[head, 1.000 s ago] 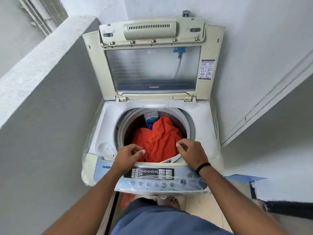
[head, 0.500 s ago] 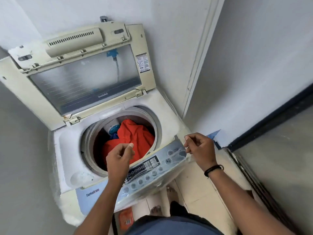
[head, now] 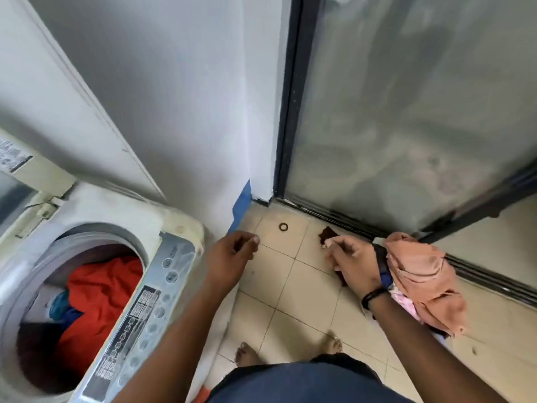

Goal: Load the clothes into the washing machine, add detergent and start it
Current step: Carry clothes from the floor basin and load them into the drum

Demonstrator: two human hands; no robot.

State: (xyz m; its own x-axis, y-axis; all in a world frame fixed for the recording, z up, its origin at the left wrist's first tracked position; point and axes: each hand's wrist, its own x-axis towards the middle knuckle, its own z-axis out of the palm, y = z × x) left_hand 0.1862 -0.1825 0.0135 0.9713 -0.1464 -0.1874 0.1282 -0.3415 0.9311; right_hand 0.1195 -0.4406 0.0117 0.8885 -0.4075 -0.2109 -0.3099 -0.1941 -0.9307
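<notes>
The top-loading washing machine (head: 174, 228) stands at the left with its lid up. An orange-red garment (head: 96, 298) and some blue cloth lie in its drum. A pile of clothes (head: 421, 280), salmon-pink on top with pink and dark pieces under it, lies on the floor at the right. My left hand (head: 232, 254) hovers beside the machine's right corner, fingers loosely curled, holding nothing. Just left of the pile and above the floor is my right hand (head: 354, 263), fingers loosely curled and holding nothing.
A glass sliding door (head: 406, 112) in a dark frame runs along the right. A small ring (head: 283, 227) and a dark scrap (head: 327, 233) lie on the beige tiled floor (head: 290, 309). My bare feet stand at the bottom centre. The control panel (head: 139, 324) faces me.
The view has swung right, from the open drum to the floor. Both hands left the drum rim, and the right one now reaches toward the pile of clothes.
</notes>
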